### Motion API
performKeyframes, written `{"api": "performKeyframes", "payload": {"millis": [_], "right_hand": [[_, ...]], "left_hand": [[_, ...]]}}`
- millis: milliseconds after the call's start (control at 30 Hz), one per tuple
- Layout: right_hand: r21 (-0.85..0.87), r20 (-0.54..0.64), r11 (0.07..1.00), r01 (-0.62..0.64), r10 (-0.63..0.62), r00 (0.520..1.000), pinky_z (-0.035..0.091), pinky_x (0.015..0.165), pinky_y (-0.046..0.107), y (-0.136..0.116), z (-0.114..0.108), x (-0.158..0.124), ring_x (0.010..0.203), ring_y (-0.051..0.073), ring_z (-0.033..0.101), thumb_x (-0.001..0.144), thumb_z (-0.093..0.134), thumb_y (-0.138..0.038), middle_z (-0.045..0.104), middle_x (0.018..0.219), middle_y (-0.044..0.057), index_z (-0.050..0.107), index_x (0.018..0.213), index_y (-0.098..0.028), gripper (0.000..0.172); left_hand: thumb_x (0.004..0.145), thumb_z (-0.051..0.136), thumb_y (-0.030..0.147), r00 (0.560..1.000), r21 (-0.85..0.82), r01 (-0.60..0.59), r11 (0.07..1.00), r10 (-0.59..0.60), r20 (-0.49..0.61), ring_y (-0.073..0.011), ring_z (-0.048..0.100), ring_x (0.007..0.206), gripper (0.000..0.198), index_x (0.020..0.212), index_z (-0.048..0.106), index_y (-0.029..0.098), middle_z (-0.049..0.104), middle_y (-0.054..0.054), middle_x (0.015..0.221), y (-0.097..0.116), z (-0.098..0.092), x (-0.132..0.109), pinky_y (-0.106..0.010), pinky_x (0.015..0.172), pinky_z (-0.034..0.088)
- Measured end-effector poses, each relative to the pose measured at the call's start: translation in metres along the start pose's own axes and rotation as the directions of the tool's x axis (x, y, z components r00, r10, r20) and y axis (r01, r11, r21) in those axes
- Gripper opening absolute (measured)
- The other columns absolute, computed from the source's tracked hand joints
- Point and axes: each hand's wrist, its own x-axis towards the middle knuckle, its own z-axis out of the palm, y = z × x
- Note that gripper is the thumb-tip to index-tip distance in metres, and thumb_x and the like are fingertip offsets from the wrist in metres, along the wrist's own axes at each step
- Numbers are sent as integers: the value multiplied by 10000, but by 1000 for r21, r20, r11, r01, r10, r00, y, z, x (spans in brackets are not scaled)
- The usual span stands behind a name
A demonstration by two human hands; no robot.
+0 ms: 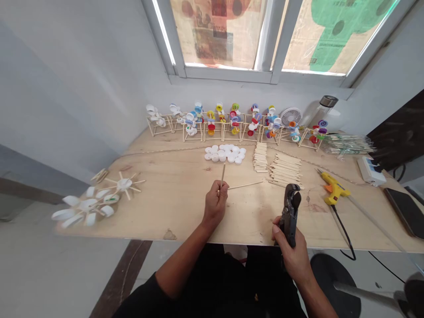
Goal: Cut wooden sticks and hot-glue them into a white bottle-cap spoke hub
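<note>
My left hand (215, 204) is closed round a thin wooden stick (223, 173), which points up from the fist. Another wooden stick (247, 185) lies on the table just right of that fist. In my right hand (293, 249) is a pair of black cutting shears (289, 216), gripped by the handles with the curved jaws pointing up, above the table's front edge. Beyond my hands lie a cluster of white bottle caps (225, 153), a stack of short sticks (260, 158) and a pile of longer sticks (285, 170).
A yellow glue gun (334, 187) lies right, near a power strip (371, 171) and phone (406, 212). Stick frames with coloured caps (235, 128) line the back beside a small fan (290, 117) and bottle (321, 112). Wheel-shaped pieces (124, 184) are at left.
</note>
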Motion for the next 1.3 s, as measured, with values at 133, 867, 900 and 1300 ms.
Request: {"api": "performKeyframes", "payload": {"millis": [133, 867, 900, 1300], "right_hand": [[-9, 0, 1000, 1, -1, 1000, 401, 665, 274, 0, 0, -1, 679, 156, 500, 849, 487, -450, 520, 705, -10, 552, 905, -182, 282], [305, 125, 948, -93, 57, 991, 476, 753, 300, -36, 44, -22, 809, 196, 597, 796, 586, -395, 652, 840, 51, 616, 870, -158, 250], [329, 102, 937, -122, 93, 990, 476, 781, 315, -35, 45, -23, 848, 210, 602, 784, 600, -396, 662, 876, 61, 625, 890, -156, 264], [566, 55, 768, -299, 326, 944, 454, 506, 251, -27, 50, -26, 535, 123, 506, 732, 669, -413, 546, 613, -23, 561, 848, -174, 287]], "left_hand": [[785, 555, 506, 998, -80, 58, 995, -60, -28, -59, 243, 398, 375, 613, 428, 198, 299, 88, 458, -4, 0, 1, -206, 398, 191], [760, 495, 658, 813, -704, 521, 482, -530, 239, -80, 284, 378, 484, 628, 376, 208, 203, 90, 402, 70, 49, -49, -187, 381, 253], [760, 494, 659, 812, -709, 523, 473, -529, 247, -80, 278, 375, 484, 627, 369, 210, 195, 90, 403, 69, 51, -50, -186, 373, 237], [710, 666, 429, 787, -507, 617, 603, -486, 379, -109, 524, 576, 375, 979, 560, 190, 536, 9, 727, 56, 35, -60, -191, 385, 361]]}}
